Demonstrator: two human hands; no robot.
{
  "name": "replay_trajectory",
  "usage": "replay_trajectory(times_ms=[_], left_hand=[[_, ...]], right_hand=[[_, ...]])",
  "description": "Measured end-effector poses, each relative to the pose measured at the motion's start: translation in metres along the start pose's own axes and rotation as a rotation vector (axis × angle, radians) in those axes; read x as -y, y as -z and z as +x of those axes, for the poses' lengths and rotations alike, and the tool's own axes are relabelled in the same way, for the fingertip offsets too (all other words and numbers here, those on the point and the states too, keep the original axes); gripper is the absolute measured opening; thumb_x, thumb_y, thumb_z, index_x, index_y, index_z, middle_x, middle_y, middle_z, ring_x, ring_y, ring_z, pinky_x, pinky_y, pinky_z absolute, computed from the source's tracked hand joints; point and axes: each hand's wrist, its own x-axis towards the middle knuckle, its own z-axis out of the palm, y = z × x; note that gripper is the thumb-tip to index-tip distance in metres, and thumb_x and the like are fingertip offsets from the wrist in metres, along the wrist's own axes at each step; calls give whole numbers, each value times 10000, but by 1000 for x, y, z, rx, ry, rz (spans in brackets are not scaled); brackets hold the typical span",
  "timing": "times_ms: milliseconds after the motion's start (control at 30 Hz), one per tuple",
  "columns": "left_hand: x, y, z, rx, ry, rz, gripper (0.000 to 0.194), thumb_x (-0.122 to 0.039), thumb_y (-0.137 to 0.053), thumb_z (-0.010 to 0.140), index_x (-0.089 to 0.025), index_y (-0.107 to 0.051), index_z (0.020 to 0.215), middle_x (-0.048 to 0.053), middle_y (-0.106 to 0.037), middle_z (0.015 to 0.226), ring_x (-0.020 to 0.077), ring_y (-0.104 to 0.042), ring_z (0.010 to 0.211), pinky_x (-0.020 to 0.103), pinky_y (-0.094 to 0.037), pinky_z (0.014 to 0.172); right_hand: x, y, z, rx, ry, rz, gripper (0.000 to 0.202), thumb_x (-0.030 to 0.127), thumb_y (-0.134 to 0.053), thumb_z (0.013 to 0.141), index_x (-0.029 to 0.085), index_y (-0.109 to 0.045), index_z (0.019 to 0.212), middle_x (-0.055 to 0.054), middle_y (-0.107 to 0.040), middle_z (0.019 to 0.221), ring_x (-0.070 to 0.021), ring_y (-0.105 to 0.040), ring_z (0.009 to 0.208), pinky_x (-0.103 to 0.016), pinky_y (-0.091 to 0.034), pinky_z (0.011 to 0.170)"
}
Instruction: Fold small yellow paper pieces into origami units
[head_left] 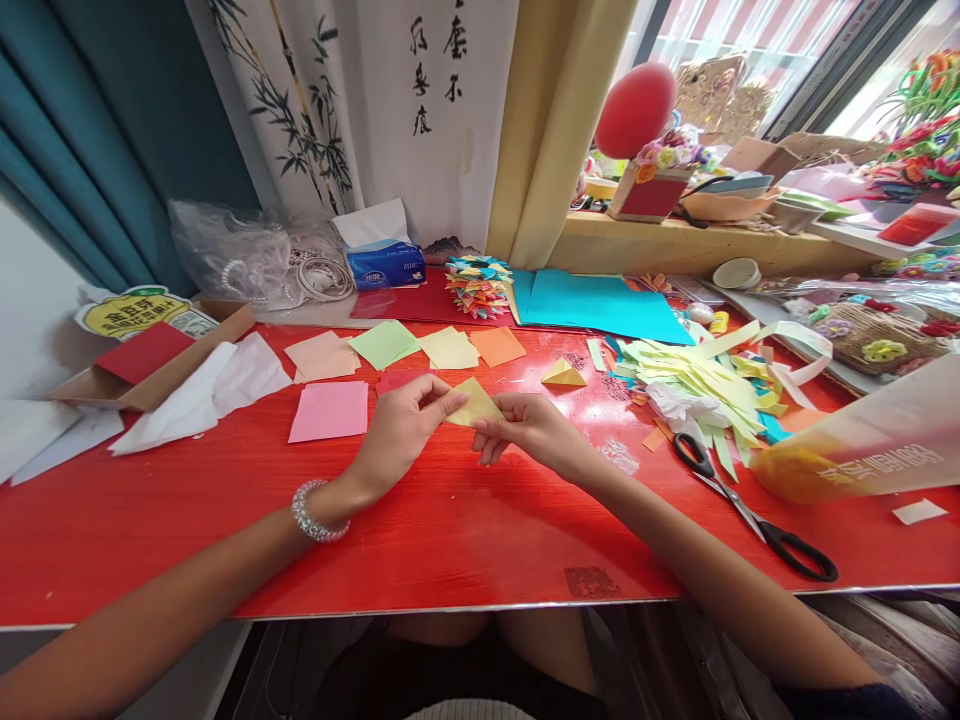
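Note:
Both hands hold a small square of yellow paper [474, 402] above the red table. My left hand [401, 425], with a clear beaded bracelet at the wrist, pinches its left corner between thumb and forefinger. On the opposite side, my right hand [521, 425] grips the paper's lower right edge, its other fingers curled below. A folded yellow paper piece [564, 374] stands to the right of my right hand. Left of my left hand lie pink sheets [328, 411]; behind are peach [322, 356], green [385, 344], pale yellow [448, 348] and orange [498, 346] squares.
Black-handled scissors [739, 505] lie open at the right, near a heap of pale green paper strips [686, 385] and a translucent container [862, 435]. Blue sheets [600, 303] and a colourful folded-paper cluster [478, 287] are at the back. A cardboard tray [225, 325] sits at the left.

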Motion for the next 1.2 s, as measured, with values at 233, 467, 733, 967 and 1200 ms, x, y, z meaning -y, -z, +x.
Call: replay_trajectory(times_ms=[233, 467, 733, 967, 1200], left_hand=[[-6, 9, 10, 364, 177, -95, 282, -435, -633, 756, -158, -589, 724, -4, -576, 638, 107, -512, 554, 227, -389, 510], [-9, 11, 11, 397, 274, -213, 273, -410, -698, 714, -139, -660, 716, 42, -673, 633, 123, -599, 531, 243, -483, 528], [-9, 18, 17, 469, 315, -134, 243, -394, -682, 742, -152, -698, 736, 72, -721, 691, 154, -666, 585, 262, -529, 580], [-11, 20, 19, 457, 305, -38, 287, -391, -640, 764, -136, -629, 633, 37, -660, 526, 120, -604, 470, 217, -475, 488], [-7, 30, 22, 606, 294, -88, 274, -397, -602, 813, -124, -621, 811, 75, -723, 732, 148, -673, 622, 260, -530, 619]], right_hand=[[-2, 5, 2, 13, -3, -7, 343, 477, -684, 740, 148, -588, 715, -26, -671, 647, -126, -658, 549, -249, -546, 545], [1, 6, 2, 25, -8, -15, 327, 452, -689, 741, 148, -580, 692, -39, -668, 659, -134, -654, 545, -273, -536, 542], [6, 16, 1, 45, -25, -189, 344, 473, -647, 776, 144, -575, 703, -56, -678, 703, -130, -650, 555, -260, -517, 537], [8, 30, 0, 15, -35, -512, 396, 512, -558, 830, 151, -602, 674, 19, -526, 462, -85, -494, 413, -220, -377, 435], [19, 31, -1, -24, -87, -609, 444, 533, -579, 805, 149, -562, 584, 49, -403, 433, -57, -365, 408, -216, -253, 406]])
